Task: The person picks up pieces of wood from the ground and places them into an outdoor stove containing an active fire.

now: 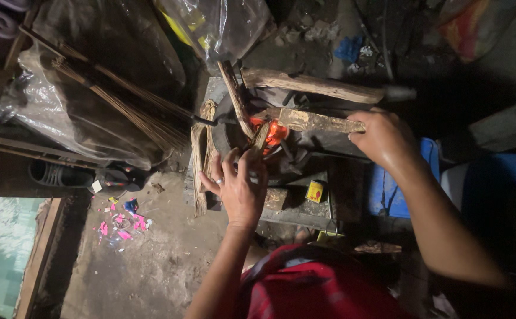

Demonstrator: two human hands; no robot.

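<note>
Firewood stick [320, 121], frame centre, gripped at its right end by right hand [384, 139], tip over glowing embers [275, 132]. Left hand [241, 188] fingers spread, apparently pinching a thin stick [260, 139]; dim view.

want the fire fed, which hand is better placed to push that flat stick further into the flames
Right, probably. The right hand already grips the flat stick's outer end, in line with the flames. The left hand is busy with a thin stick.
</note>
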